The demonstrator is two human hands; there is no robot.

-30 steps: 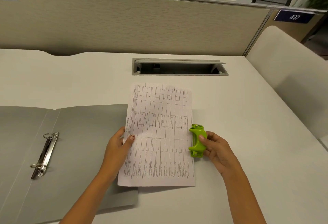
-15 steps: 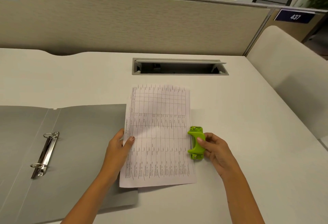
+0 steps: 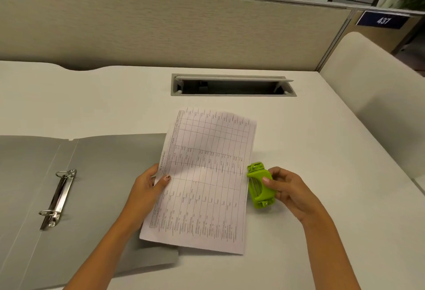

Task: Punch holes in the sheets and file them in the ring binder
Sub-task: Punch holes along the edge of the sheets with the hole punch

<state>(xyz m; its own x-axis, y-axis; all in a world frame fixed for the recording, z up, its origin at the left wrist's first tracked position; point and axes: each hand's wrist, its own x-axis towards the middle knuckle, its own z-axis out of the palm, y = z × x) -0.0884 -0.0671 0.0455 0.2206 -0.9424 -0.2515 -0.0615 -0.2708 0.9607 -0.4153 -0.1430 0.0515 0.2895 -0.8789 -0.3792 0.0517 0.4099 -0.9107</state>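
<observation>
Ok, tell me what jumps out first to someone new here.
The bright green punch stands out, pinched in the right hand at the sheet's right edge. The printed sheet lies mid-desk, tilted, its left edge held by the left hand. At left, the grey binder lies open, rings shut.

The sheet (image 3: 204,174) is thin printed paper, matt. The punch (image 3: 261,186) is glossy green plastic (small metal screws show). The binder (image 3: 103,174) looks like matt grey card, its rings (image 3: 57,197) shiny metal. The desk (image 3: 322,151) is smooth and matt.
</observation>
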